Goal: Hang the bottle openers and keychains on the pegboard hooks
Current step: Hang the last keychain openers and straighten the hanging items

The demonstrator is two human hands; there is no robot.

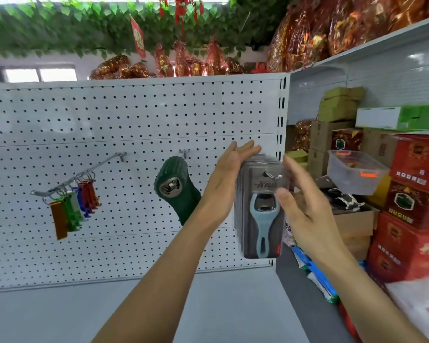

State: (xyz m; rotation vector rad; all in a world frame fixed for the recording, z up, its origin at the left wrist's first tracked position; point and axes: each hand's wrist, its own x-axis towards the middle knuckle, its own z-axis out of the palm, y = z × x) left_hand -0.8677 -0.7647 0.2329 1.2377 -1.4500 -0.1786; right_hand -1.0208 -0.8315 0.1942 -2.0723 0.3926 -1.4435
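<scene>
Keychains point(72, 204) left of openers point(261, 214)

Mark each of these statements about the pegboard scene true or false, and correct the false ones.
1. The packaged bottle openers hang on a hook at the right end of the pegboard. True.
2. The coloured keychains lie on the shelf below the board. False: they hang from a long hook on the left.
3. The left hand has straight fingers beside the pack's left edge. True.
4. The right hand is curled tightly round the pack. False: its fingers are spread loosely at the pack's right side.
5. The dark green opener hangs to the right of the packs. False: it hangs between the keychains and the packs.
</scene>
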